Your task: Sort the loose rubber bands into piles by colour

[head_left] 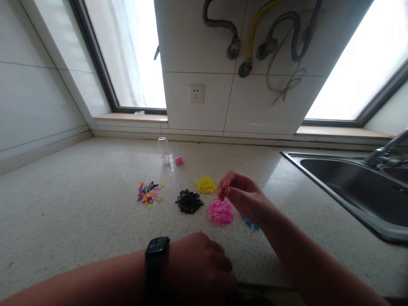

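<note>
My right hand [244,195] hovers just above a pile of pink rubber bands [221,212], thumb and index finger pinched together. Whatever sits in that pinch is too small to make out. Partly behind my right wrist lies a blue pile [250,222]. Yellow bands [206,185] and black bands [189,201] form two more heaps to the left, and a mixed-colour pile [149,193] lies farther left. Near the counter's front edge rests my left hand [200,267], its fingers curled in and its palm hidden. A black watch [157,247] is on that wrist.
Behind the piles stand a clear plastic bottle [163,149] and a small pink cap [179,160]. A steel sink [338,187] with a faucet [387,151] is set into the speckled counter [95,212] at the right. A tiled wall with a socket [196,93] rises behind.
</note>
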A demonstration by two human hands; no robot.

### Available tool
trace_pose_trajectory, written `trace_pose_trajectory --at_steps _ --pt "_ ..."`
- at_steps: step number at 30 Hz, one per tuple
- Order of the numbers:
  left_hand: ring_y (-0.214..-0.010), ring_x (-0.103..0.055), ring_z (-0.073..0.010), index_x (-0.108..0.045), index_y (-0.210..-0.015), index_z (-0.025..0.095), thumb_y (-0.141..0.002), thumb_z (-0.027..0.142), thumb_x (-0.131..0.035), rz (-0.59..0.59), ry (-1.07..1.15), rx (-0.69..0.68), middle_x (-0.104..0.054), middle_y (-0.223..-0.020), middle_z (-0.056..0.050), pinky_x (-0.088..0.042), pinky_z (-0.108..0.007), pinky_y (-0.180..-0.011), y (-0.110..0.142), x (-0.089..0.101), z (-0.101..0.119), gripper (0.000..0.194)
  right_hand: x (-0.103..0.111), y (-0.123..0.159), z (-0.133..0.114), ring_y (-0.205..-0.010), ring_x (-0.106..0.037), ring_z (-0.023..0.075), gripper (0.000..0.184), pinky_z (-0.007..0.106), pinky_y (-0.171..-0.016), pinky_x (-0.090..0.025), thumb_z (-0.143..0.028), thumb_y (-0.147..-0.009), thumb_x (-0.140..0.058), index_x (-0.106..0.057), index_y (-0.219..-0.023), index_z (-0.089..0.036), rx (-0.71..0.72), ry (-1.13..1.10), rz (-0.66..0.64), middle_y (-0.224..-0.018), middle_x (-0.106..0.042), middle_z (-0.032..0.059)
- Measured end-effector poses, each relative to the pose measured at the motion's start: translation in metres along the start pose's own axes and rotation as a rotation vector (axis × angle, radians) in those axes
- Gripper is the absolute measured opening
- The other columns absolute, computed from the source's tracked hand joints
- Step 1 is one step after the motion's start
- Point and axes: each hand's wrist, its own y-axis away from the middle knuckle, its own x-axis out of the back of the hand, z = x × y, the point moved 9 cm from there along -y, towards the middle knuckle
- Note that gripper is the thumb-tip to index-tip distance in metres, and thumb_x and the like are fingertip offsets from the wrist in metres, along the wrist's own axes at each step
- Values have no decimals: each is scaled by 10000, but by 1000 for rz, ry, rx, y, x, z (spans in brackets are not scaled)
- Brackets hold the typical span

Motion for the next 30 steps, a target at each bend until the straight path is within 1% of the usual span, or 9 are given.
trace_pose_trajectory --at_steps 6,11,17,21,26,30 --pt "-641 -485 -135 -548 -830 210 -921 337 -566 2 -1 18 -569 -713 38 -351 -316 -514 0 1 0 157 2 -1 -1 -673 -577 98 97 229 -630 -470 -249 -802 -772 -689 -831 -210 1 7 34 -744 -661 -8" --pt "-651 -505 -138 -554 -837 213 -915 320 -570 -7 0 17 -584 -724 32 -347 -314 -524 0 1 0 133 6 -1 1 -662 -589 90 164 226 -622 -485 -274 -784 -791 -744 -937 -238 -8 33 69 -741 -675 -14" --pt "-657 -513 -140 -552 -850 212 -919 340 -567 -14 -9 6 -590 -734 29 -353 -321 -532 0 0 0 147 8 -2 3 -646 -623 87 116 226 -622 -517 -278 -779 -794 -756 -878 -231 -40 72 81 -759 -706 -5" --pt "-655 -506 -137 -556 -852 213 -919 319 -564 -21 -4 11 -591 -735 33 -364 -323 -537 0 0 0 126 9 -3 3 -630 -650 97 113 234 -611 -532 -280 -780 -791 -736 -857 -216 -47 81 73 -755 -726 2" --pt "-667 -513 -142 -576 -878 217 -927 329 -563 -23 6 7 -599 -740 29 -364 -324 -541 -1 1 0 123 20 -4 -3 -613 -658 101 133 225 -568 -518 -280 -770 -796 -718 -841 -198 -34 135 89 -777 -747 16" --pt "-668 -522 -145 -579 -879 219 -929 318 -559 -22 5 12 -607 -738 22 -358 -324 -538 -1 -1 0 113 30 -5 -10 -597 -616 93 172 219 -543 -493 -321 -739 -820 -720 -810 -200 -22 164 141 -742 -730 8"
